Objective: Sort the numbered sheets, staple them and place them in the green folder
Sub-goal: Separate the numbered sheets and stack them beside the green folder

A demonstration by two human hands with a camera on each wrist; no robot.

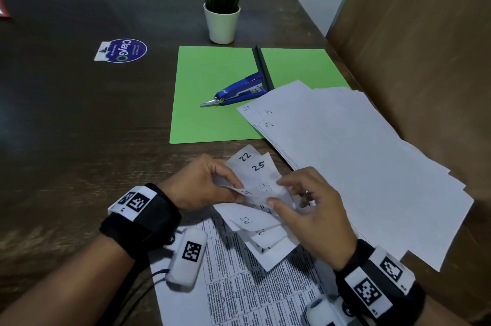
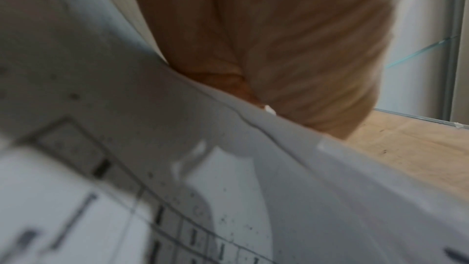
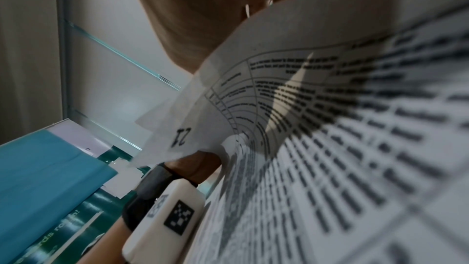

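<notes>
Numbered sheets [image 1: 259,193] are pinched fanned by left hand [image 1: 204,183] and right hand [image 1: 313,208], so corner numbers stay readable; stapler [image 1: 236,92] parked on green folder [image 1: 207,102] at 12 o'clock.

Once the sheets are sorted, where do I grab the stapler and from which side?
My pick: take the blue stapler around its thick rear body, the end toward the green folder's black spine, coming from above. It lies flat on the folder's left panel, metal nose pointing left and toward you, top and sides exposed. The loose sheets crowd its right side, so a hand from the left looks cleaner.
</notes>
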